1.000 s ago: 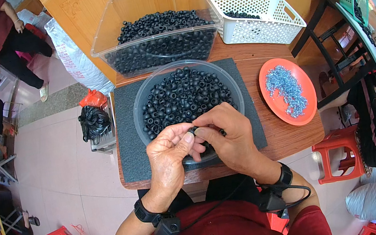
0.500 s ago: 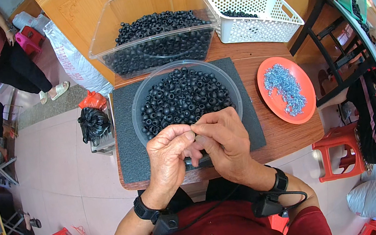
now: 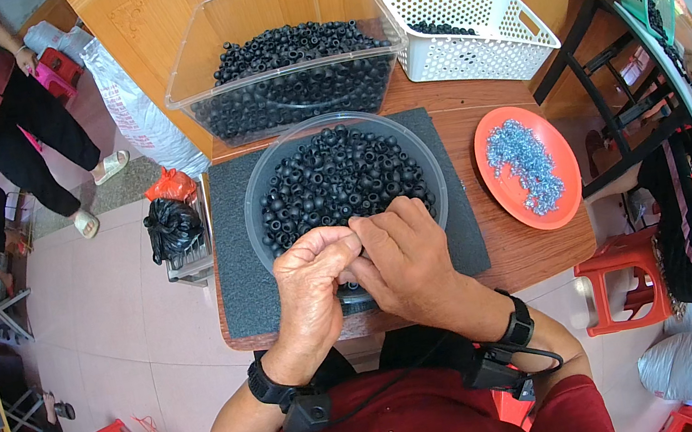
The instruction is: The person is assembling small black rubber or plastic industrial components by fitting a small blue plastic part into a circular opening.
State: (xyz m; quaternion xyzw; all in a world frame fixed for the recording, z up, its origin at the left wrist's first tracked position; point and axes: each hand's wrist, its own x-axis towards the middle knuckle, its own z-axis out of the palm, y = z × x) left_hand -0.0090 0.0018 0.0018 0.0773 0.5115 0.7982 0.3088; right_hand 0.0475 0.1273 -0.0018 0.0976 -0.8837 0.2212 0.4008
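Both my hands meet over the near rim of a round clear tub (image 3: 252, 203) filled with small black hollow round pieces (image 3: 336, 171). My left hand (image 3: 313, 282) is closed, thumb pressed to the forefinger. Touching it at the fingertips, my right hand (image 3: 408, 251) is closed too, its fingers curled and turned over. Whatever they pinch is hidden between the fingers. The tub stands on a dark grey mat (image 3: 244, 280). To its right an orange plate (image 3: 546, 139) bears a heap of small shiny bluish-silver pieces (image 3: 524, 163).
Behind the tub stand a clear rectangular bin (image 3: 284, 74) of black pieces and a white perforated basket (image 3: 479, 54). A black bag (image 3: 172, 228) hangs left of the wooden table (image 3: 503, 267). Red stools (image 3: 622, 283) stand on the floor. Another person (image 3: 2, 101) stands at far left.
My right hand has rolled inward over the left fingertips, so its back now faces up more. The left hand barely shifts. The person at far left has stepped forward.
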